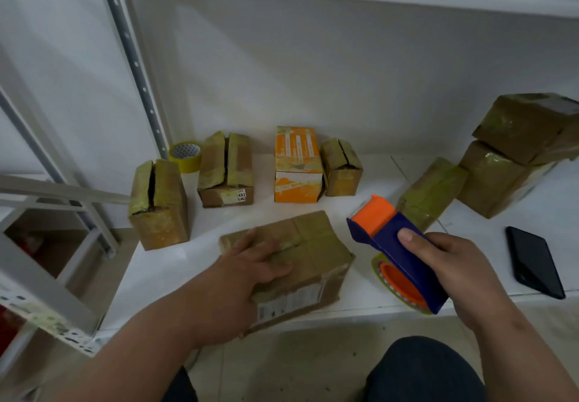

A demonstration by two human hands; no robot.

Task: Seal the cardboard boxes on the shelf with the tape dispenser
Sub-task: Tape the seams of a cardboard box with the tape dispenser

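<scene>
Brown cardboard box [297, 263] lies low in the middle of the frame, at the shelf [360, 210] edge. The left hand [250, 263] presses on it with flat, spread fingers. The right hand [451, 263] curls around the blue and orange tape dispenser [388, 245], just right of the box. I think taping comes next: bring the dispenser over the box's top seam. Upper left, open boxes [159, 204] wait by a tape roll [185, 155]. A black phone [532, 260] lies far right.

Black phone [534, 262] flat at right, near 2 dark-trousered knees [424, 370].
</scene>
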